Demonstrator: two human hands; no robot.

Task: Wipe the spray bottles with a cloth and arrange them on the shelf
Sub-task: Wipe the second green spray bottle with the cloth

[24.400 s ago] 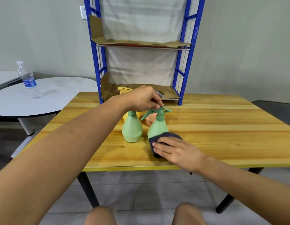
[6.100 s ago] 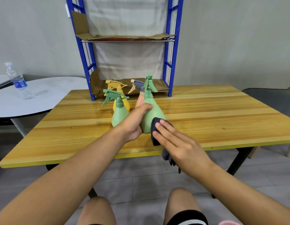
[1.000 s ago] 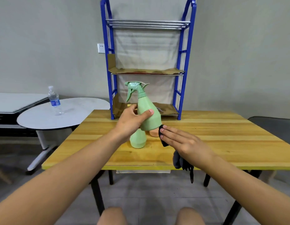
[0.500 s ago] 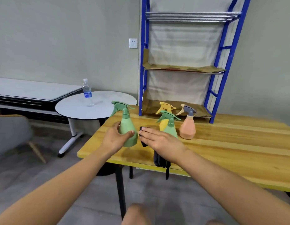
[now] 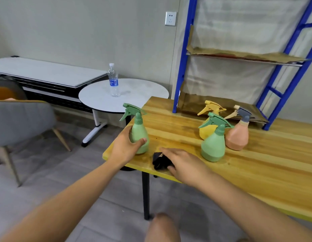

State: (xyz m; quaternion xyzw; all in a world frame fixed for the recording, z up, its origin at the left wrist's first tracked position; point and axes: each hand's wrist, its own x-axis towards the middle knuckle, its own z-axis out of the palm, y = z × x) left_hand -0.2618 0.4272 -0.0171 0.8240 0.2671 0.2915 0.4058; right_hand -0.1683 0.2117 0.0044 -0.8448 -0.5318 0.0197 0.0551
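Two bare forearms with no sleeves, bare left hand (image 5: 124,148), bare right hand (image 5: 182,163), a bare knee, seemingly no rings

Setting: looked like an office break area or meeting corner, not a home kitchen or workshop.
Walls: plain grey, bare except a white wall socket (image 5: 170,18) at 12 o'clock.
Floor: large grey tiles (image 5: 46,172) throughout.
Furniture: wooden table (image 5: 256,163) on black legs at 2 o'clock; round white side table (image 5: 137,91) at 11 o'clock; grey shell chair (image 5: 20,123) at 9 o'clock; long low white bench (image 5: 46,72) along the wall at 10 o'clock.
Storage: blue metal shelf rack (image 5: 181,67) with cardboard-lined tiers at 1 o'clock, backed by pale cloth.
Incidentals: water bottle (image 5: 113,81) stood upright on the round table.
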